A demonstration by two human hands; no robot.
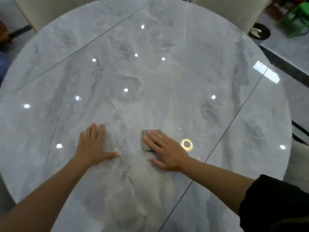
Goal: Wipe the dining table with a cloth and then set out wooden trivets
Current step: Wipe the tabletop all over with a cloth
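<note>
Both bare forearms reach forward from the near edge of the round, glossy grey marble-patterned dining table (167, 97), the right one emerging from a black sleeve (275, 198). Just beyond them the two hands lie well apart, each flat with its fingers spread. The left hand (94, 145) rests palm-down on bare tabletop and holds nothing. The right hand (166, 150) presses flat on a small, square, grey-brown folded cloth (148, 137), its fingers covering the cloth's right half; it pins the cloth rather than gripping it. That cloth sits between the hands, under the right and clearly apart from the left, so the right hand is the one placed to drive the wipe. Most unwiped surface appears to lie ahead and to either side, so the likely stroke runs outward from here. No wooden trivets are in view. Pale chairs (225, 10) ring the far rim.
</note>
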